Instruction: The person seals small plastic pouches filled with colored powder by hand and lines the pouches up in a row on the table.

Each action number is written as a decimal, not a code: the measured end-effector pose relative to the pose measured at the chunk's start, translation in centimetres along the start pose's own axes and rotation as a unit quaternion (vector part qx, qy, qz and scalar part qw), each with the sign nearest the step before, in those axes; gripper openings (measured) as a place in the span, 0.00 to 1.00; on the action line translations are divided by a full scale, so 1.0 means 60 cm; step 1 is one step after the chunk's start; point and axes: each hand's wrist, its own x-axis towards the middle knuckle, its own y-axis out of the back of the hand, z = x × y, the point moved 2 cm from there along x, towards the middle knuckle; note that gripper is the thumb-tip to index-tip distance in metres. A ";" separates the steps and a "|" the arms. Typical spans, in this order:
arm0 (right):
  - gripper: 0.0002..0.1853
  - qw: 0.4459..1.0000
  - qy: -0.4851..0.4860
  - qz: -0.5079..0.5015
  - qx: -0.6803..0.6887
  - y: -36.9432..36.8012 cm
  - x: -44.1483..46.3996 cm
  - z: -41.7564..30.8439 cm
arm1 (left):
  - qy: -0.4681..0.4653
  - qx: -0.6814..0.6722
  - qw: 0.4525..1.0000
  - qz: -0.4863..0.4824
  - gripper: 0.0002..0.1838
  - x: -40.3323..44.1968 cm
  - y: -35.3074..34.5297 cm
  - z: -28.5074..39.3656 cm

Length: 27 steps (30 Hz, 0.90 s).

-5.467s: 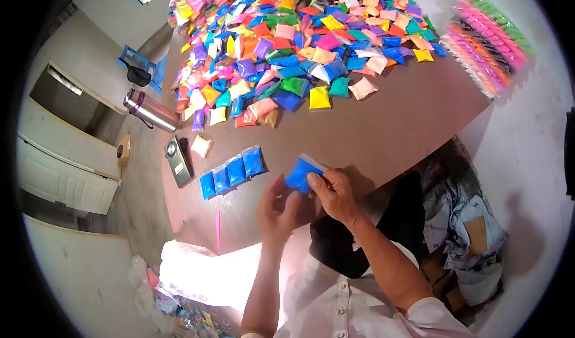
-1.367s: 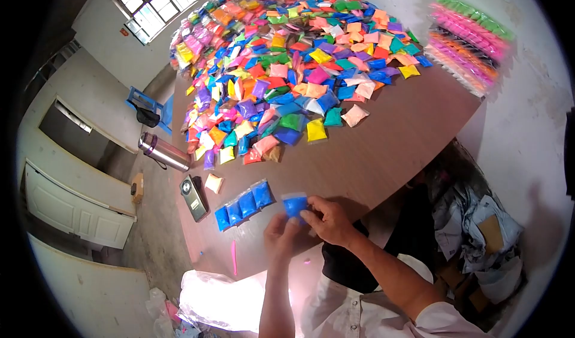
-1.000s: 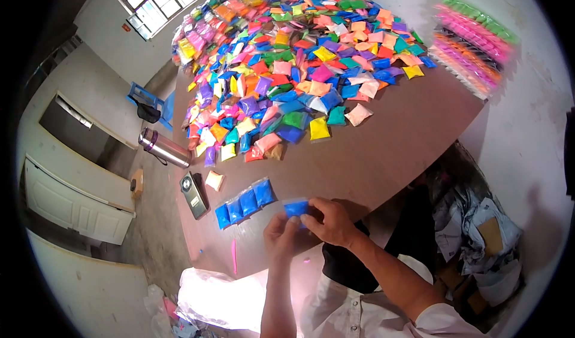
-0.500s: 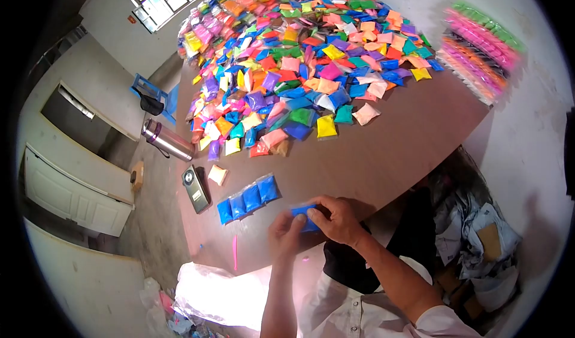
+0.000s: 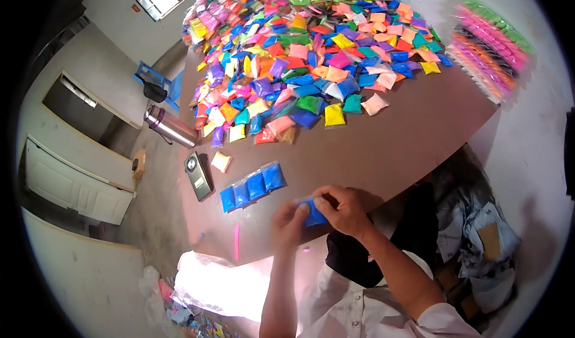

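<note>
A small blue packet (image 5: 314,214) is held between my two hands near the table's front edge. My left hand (image 5: 290,221) pinches its left side with the thumb on top, slightly blurred. On the packet's right side, the thumb and fingers of my right hand (image 5: 339,209) are closed. Just left of my hands, a row of several blue packets (image 5: 256,185) lies side by side on the brown table (image 5: 383,140). Below that row is a thin pink strip (image 5: 237,241). One pale peach packet (image 5: 221,161) sits above the row's left end.
A large heap of colourful packets (image 5: 299,50) covers the table's far part. A phone-like device (image 5: 198,176) and a steel flask (image 5: 171,126) are at the left edge. Bagged coloured bundles (image 5: 491,47) lie at the far right. Crumpled bags (image 5: 479,230) are below the table's right side.
Compared with the earliest frame, my left hand has closed onto the packet's left side. Lately the held packet has shifted slightly right and tilted. The whole view has also shifted a little.
</note>
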 end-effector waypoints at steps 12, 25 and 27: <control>0.06 0.999 0.010 -0.012 -0.038 -0.002 0.001 -0.024 | -0.002 0.019 1.000 -0.006 0.09 -0.002 0.003 -0.013; 0.09 0.998 0.033 0.019 -0.053 -0.003 0.001 -0.022 | 0.013 0.059 0.998 0.032 0.15 -0.003 0.002 -0.007; 0.09 0.996 0.049 0.010 -0.080 -0.006 -0.001 -0.014 | 0.011 0.053 0.998 0.031 0.15 -0.003 0.008 -0.011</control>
